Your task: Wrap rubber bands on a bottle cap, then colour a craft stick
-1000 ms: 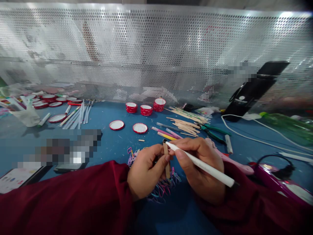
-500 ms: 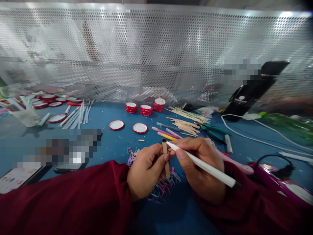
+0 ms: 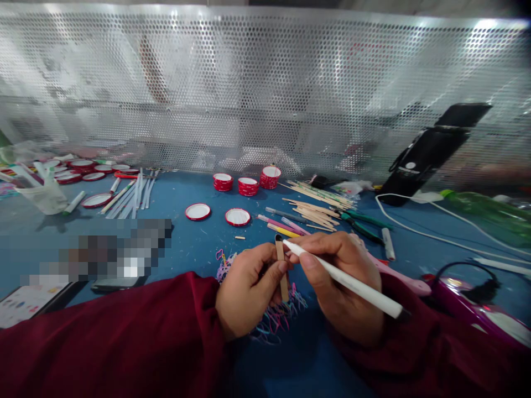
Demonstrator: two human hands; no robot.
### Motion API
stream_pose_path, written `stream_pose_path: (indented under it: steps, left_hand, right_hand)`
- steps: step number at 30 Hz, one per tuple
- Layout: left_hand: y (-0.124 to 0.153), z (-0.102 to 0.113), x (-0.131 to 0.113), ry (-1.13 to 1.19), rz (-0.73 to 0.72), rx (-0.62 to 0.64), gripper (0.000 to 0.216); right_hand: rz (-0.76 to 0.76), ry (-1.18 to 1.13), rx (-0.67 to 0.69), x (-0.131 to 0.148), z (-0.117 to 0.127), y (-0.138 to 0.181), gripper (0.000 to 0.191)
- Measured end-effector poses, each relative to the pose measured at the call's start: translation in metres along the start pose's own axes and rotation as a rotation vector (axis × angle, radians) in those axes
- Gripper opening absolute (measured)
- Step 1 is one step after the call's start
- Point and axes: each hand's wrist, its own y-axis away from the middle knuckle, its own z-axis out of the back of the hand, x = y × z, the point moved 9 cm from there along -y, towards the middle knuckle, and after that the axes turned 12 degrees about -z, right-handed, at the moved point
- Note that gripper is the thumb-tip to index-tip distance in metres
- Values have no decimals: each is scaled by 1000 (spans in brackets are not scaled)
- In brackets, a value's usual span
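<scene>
Between the thumb and fingers of my left hand point(image 3: 249, 290) a flat wooden craft stick point(image 3: 281, 255) stands nearly upright, its top end coloured black. My right hand point(image 3: 346, 282) grips a white marker point(image 3: 352, 283) like a pen, its tip at the stick's blackened end. The marker's dark rear end points down to the right. Under and around my left hand lies a heap of thin pastel elastic loops point(image 3: 286, 312), partly covered by the hand. Just beyond my hands are several coloured pens point(image 3: 282, 230) and a short wooden piece point(image 3: 239, 237).
Red-rimmed white discs point(image 3: 198, 211) lie ahead, with red stacks point(image 3: 248, 187) behind. Wooden sticks point(image 3: 315, 214), green-handled pliers point(image 3: 363, 228) and a white cable point(image 3: 435, 205) are to the right. A cup of pens point(image 3: 45, 198) and phones point(image 3: 120, 282) stand left. A perforated metal panel point(image 3: 249, 83) closes the back.
Both hands stay almost in place. The white marker's rear end has shifted very slightly, with its tip still at the stick's black end.
</scene>
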Motion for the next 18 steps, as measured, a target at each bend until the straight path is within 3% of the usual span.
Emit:
stream_pose_path:
  steps: [11, 18]
  left_hand:
    - [0, 1, -1, 0, 2, -1, 26]
    - [0, 0, -3, -5, -21, -1, 28]
  right_hand:
    - [18, 3, -16, 4, 2, 0, 7]
    - [18, 8, 44, 1, -3, 0, 10]
